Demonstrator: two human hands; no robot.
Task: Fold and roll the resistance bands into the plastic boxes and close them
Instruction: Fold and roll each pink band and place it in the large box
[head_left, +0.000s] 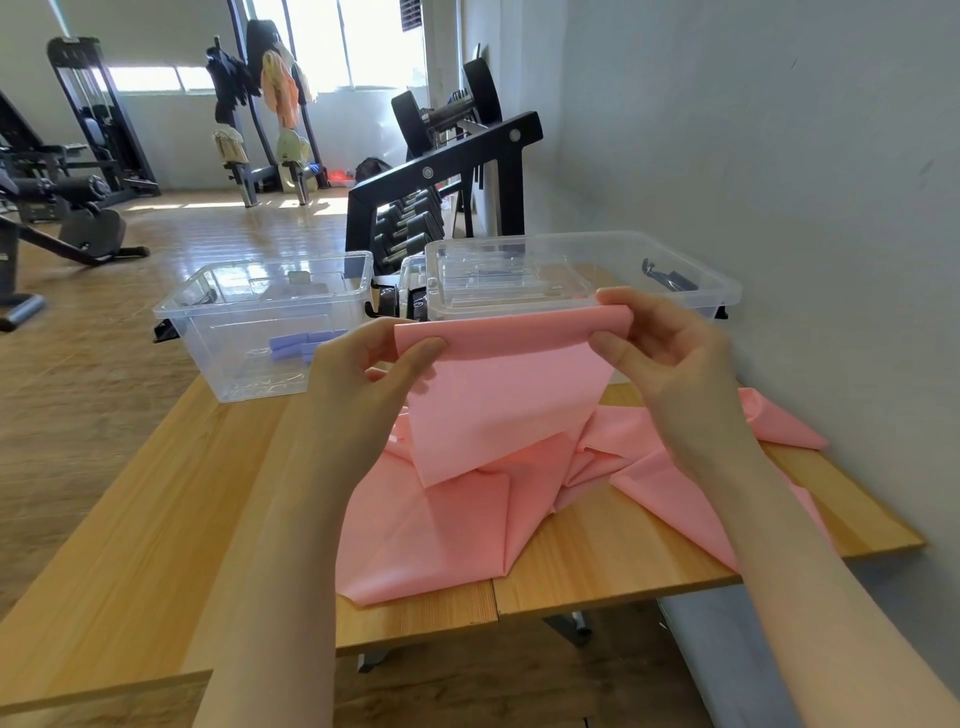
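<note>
Two-handed pinch on pink band (498, 395) edge

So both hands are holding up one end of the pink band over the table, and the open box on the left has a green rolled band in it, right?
Not quite: the head view shows the rolled band in the open box is purple, not green. Otherwise yes: the left hand and right hand hold up one end of the pink band over the table.

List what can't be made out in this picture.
- Head view: the pink band hides the front wall of the lidded box behind it.
- The left hand covers part of the open box, so the purple rolls can't be counted.
- Band's full length: bunched on the table.
</note>
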